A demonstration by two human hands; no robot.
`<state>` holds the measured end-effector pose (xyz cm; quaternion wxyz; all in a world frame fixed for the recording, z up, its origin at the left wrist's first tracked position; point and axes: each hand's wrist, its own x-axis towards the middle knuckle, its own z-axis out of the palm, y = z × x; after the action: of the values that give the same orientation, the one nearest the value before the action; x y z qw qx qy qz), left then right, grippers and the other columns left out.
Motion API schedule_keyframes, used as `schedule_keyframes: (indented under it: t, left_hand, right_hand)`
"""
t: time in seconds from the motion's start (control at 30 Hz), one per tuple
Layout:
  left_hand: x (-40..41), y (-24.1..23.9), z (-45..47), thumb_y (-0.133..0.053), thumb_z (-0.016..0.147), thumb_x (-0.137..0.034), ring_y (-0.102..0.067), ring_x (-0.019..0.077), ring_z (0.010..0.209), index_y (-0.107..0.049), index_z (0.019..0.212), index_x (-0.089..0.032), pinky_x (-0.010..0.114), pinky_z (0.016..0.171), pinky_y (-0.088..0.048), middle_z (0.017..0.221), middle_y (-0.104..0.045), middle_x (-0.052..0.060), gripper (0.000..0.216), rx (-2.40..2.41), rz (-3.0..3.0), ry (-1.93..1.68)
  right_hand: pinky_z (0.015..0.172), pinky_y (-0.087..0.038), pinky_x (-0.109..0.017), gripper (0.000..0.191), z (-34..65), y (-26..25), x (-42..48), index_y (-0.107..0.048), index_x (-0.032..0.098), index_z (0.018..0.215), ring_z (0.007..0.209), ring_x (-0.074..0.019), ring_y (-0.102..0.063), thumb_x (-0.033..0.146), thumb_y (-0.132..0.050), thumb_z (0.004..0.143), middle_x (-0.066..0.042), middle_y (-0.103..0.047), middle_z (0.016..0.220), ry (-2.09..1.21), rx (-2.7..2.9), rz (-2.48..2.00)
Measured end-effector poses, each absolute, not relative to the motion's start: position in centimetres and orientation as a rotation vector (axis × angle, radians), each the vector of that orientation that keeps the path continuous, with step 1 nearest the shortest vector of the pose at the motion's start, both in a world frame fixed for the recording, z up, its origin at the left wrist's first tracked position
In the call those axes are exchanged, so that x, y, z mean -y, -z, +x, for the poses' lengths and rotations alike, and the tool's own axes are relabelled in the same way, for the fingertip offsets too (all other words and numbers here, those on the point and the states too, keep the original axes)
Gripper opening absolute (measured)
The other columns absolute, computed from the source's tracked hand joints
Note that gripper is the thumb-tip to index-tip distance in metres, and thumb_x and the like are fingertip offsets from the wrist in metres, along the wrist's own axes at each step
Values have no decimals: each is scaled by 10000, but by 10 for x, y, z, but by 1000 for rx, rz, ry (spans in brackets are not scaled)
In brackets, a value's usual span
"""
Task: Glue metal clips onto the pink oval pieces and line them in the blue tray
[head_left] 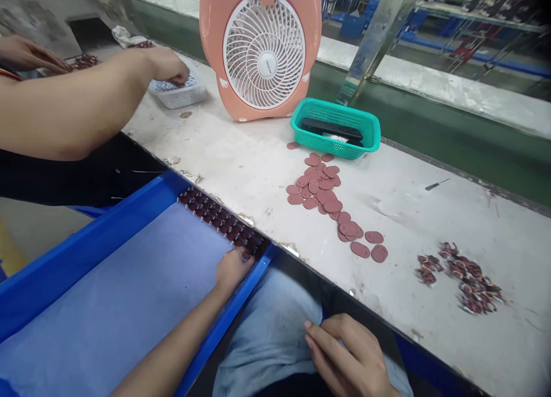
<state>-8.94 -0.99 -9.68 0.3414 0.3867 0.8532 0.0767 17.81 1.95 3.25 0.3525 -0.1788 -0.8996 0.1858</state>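
My left hand (232,268) lies inside a blue tray (86,242) lined with pale paper, its fingertips pinched at the end of a row of small dark red pieces (219,219) along the tray's far edge. My right hand (348,354) rests on my lap on light blue jeans, fingers loosely curled with nothing in them. On the white table (430,213) lies a pile of flat pink oval pieces (327,196) and, to the right, a heap of dark red assembled pieces (465,276).
A pink desk fan (262,50) stands at the table's back, with a teal basket (336,127) holding a dark object beside it. At left another person's hand (166,64) reaches into a small white basket (178,93); a second hand of theirs (26,53) is further left.
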Motion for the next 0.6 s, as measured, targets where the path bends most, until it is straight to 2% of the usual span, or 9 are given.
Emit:
schedule_keyframes:
  t: [0.23, 0.37, 0.5, 0.6]
  left_hand:
    - [7, 90, -86, -624, 938, -361, -670, 239, 981, -643, 1171, -178, 452, 833, -570, 1172, -674, 88, 297, -2251, 1010, -174]
    - [7, 81, -88, -631, 929, -385, -682, 215, 888, -672, 1072, -168, 426, 795, -566, 1051, -708, 68, 264, -2271, 1035, -243]
    - [21, 48, -94, -632, 886, -442, -692, 217, 736, -733, 936, -242, 337, 698, -530, 890, -769, 33, 229, -2340, 1114, -498]
    - [27, 10, -83, -551, 916, -472, -671, 234, 747, -734, 992, -250, 346, 754, -516, 935, -771, 51, 298, -2462, 1189, -817]
  right_hand:
    - [474, -511, -271, 209, 182, -38, -22, -663, 116, 1048, 544, -147, -581, 18, -606, 872, -49, -651, 677, -429, 2330, -478]
    - [482, -517, -271, 235, 190, -46, -26, -671, 129, 1076, 550, -147, -593, 35, -605, 872, -38, -656, 688, -359, 2331, -484]
    - [532, -530, -272, 267, 219, -67, -51, -701, 188, 1069, 606, -152, -622, 47, -646, 848, -37, -661, 756, -214, 2211, -650]
    - [654, -553, -344, 160, 241, -82, -95, -717, 244, 1029, 690, -190, -633, 217, -672, 878, -49, -668, 813, -172, 1976, -1093]
